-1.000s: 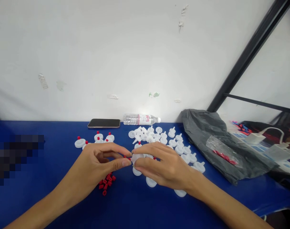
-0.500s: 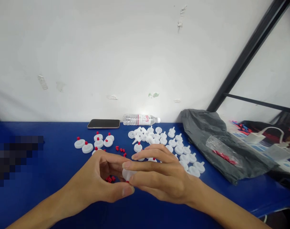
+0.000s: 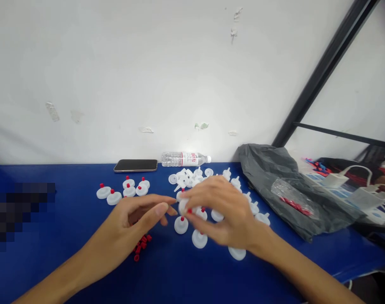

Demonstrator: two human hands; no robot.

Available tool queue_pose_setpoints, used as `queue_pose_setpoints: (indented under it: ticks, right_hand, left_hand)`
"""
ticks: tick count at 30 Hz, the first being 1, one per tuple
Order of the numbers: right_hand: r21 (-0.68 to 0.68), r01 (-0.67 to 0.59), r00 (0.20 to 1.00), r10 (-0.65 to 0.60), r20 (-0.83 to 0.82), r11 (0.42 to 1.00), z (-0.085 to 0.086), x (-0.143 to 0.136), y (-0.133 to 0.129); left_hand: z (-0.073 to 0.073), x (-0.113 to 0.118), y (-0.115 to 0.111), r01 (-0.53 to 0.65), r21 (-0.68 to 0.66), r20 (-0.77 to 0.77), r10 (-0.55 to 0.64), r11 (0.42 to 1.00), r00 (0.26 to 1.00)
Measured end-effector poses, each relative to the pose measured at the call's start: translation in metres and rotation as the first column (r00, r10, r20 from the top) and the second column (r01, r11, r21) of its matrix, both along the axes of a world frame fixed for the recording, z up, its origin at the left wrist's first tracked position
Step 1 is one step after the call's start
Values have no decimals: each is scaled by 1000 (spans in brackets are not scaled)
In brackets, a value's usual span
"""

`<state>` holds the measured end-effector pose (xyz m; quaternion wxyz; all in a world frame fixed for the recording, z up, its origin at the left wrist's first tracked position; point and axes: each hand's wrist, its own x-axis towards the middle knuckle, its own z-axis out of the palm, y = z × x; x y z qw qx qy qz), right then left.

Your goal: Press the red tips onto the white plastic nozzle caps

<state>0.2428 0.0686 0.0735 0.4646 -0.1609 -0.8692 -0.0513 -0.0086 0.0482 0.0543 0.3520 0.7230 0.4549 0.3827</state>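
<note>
My right hand (image 3: 222, 213) pinches a white round cap (image 3: 183, 207) with a red tip between thumb and fingers, above the blue table. My left hand (image 3: 140, 221) hovers beside it, fingers stretched out and apart from the cap, with nothing visible in it. Below the left hand lies a small pile of red tips (image 3: 142, 245). Under and in front of the right hand stand several white caps with red tips, among them a red-tipped cap (image 3: 181, 225); the hand covers part of this group.
Farther left is a group of red-tipped white caps (image 3: 113, 198). A heap of plain white parts (image 3: 185, 177) lies behind the right hand. A phone (image 3: 136, 165) and a plastic bottle (image 3: 186, 159) lie along the wall. At right are a grey bag (image 3: 268, 185) and a clear bag of red tips (image 3: 294, 198).
My hands have separated. The right hand has moved slightly up with the red-tipped cap, while the left hand has let go of it. More caps and red tips show below.
</note>
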Motion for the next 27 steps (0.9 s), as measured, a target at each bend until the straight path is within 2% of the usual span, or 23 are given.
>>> queue_pose_setpoints:
  ticks: [2,4,6,8,10,15,21,24,27]
  right_hand:
    - [-104,159,986,-164,-34,982,9,10,7]
    - [-220,361,932,-359,51,906,18,22,16]
    - [-332,544,838,-484,251,770,24,34,25]
    - [-382,664,742,-505,441,643,26,43,32]
    - [-394,712,689,-468,554,582,24,49,38]
    - [-415,717,659,-348,667,560,15,53,42]
    - [-426,720,641,-292,710,548,16,50,41]
    - [-412,725,637,-311,705,552,22,58,42]
    - [-366,755,613,-388,688,545,27,71,46]
  left_hand:
    - [-5,-8,8,-105,257,-191,157,961,969]
    - [-12,-16,16,-79,445,-334,247,892,910]
    - [-20,-22,23,-22,501,-409,259,865,875]
    - [-27,-24,27,14,491,-442,236,871,865]
    - [-34,-24,29,45,473,-464,205,880,862]
    - [-41,-20,27,107,441,-506,149,891,850]
    - [-42,-19,22,144,407,-540,110,902,834]
    - [-45,-18,23,158,390,-555,94,907,827]
    - [-47,-18,25,170,388,-565,88,906,820]
